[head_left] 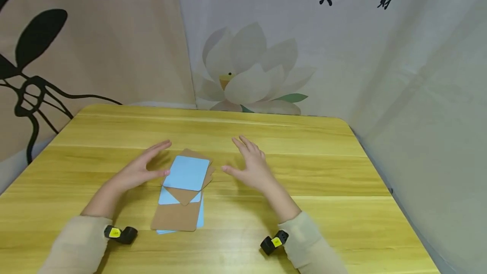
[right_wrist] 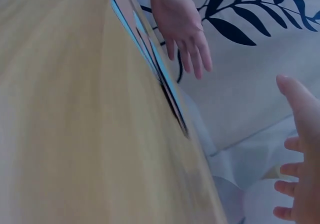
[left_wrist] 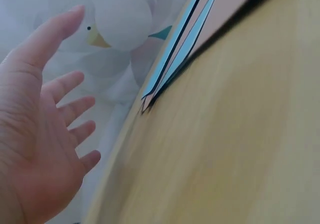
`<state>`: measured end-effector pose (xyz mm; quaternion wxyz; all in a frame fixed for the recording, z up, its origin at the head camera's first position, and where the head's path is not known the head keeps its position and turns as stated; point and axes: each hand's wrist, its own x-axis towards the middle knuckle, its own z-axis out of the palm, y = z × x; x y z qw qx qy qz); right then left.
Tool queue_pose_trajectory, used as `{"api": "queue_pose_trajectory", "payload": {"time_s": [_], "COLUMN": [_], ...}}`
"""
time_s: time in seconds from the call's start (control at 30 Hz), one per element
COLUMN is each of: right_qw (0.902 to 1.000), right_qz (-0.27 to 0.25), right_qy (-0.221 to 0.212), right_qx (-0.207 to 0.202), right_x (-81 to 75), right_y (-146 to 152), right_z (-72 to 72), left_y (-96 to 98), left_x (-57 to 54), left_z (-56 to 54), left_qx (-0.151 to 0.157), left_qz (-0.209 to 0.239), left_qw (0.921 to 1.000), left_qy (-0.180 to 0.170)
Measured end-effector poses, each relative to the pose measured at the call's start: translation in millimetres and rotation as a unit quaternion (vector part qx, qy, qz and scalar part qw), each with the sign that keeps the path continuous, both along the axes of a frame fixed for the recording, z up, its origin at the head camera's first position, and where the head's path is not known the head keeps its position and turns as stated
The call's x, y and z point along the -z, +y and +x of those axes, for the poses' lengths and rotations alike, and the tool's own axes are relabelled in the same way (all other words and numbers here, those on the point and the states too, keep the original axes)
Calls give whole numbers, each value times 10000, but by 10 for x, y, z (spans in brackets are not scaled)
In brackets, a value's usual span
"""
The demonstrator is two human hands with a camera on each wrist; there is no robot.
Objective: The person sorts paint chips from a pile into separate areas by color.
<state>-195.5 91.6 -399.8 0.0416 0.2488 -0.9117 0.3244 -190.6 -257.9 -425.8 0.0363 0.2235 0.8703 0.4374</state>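
Cards (head_left: 182,191): loose pile near table (head_left: 323,160) centre, well in from far and side edges.
Left hand (head_left: 140,168): spread; thumb overlaps pile's left edge in head view, contact unclear.
Right hand (head_left: 253,166): spread, gap to pile's right edge.
Table: wood grain, rounded far corners.
Backdrop (head_left: 380,75): cloth, printed flower (head_left: 247,83).
Card make: flat, blue and brown, round-cornered, skewed.

A pale curtain (head_left: 251,7) — lotus-printed — hangs behind a wooden table (head_left: 361,215).
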Motion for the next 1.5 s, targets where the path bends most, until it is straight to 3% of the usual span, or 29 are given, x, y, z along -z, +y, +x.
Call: {"api": "queue_pose_trajectory", "payload": {"time_s": [0.33,0.5,0.7,1.03,1.3,1.5], "right_qw": [9976,9950,9940,9938,9921,9901], "right_qz": [-206,-379,-197,268,948,1171], "right_qy": [-408,-635,-839,-815,-432,-296], "right_qx": [-518,-672,-667,-701,-699,-710], "right_x": [199,290,388,427,474,487], "right_y": [-325,-431,-538,-661,-709,-717], "right_z": [-23,-64,-87,-59,-52,-37], "left_y": [36,45,68,57,70,78], "left_x": [186,196,193,249,213,226], "left_z": [-116,-161,-185,-191,-172,-167], "left_qx": [220,282,457,646,824,849], "left_qz": [-26,-25,-131,-565,-739,-783], "left_qw": [9988,9983,9975,9957,9939,9933], "left_qy": [-432,-517,-528,-347,-39,-24]}}
